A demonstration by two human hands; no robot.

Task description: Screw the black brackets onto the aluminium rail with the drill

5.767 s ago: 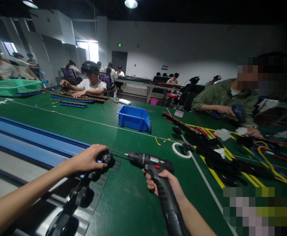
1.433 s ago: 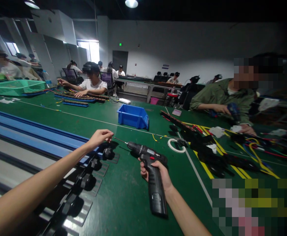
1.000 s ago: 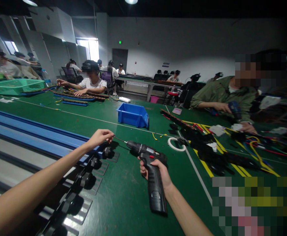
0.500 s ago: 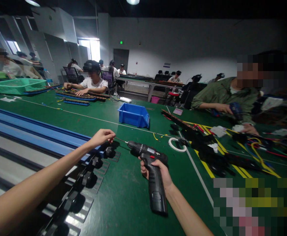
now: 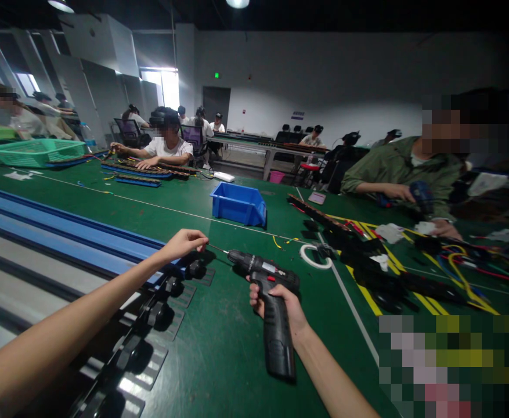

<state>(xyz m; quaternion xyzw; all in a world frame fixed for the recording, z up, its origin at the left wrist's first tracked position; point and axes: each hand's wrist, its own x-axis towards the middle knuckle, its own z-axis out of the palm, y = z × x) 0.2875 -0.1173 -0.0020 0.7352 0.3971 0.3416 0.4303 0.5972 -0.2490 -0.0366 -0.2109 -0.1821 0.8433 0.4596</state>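
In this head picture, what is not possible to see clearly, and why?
Head view:
Tip of the drill bit: lost at the left hand, contact unclear.
Trigger of the power drill: covered by the right hand.
Inside bottom of the blue bin: behind its near side.
Blue panels: cut off by the left edge.
Wall sign: too small to read.

An assembly workshop is indicated by the long green bench (image 5: 219,348) across the lower half of the frame, where a drill (image 5: 278,325) is held at lower centre and blue rails (image 5: 54,217) are laid out at left. A second drill (image 5: 422,194) is held by a person (image 5: 376,168) at right, beside heaped wires (image 5: 454,261). A parts bin (image 5: 237,203) is set near the centre, a basket (image 5: 36,154) at left. Farther benches (image 5: 263,146), lined with seated workers, are seen below a plain wall (image 5: 324,75) and a ceiling lamp (image 5: 238,3).
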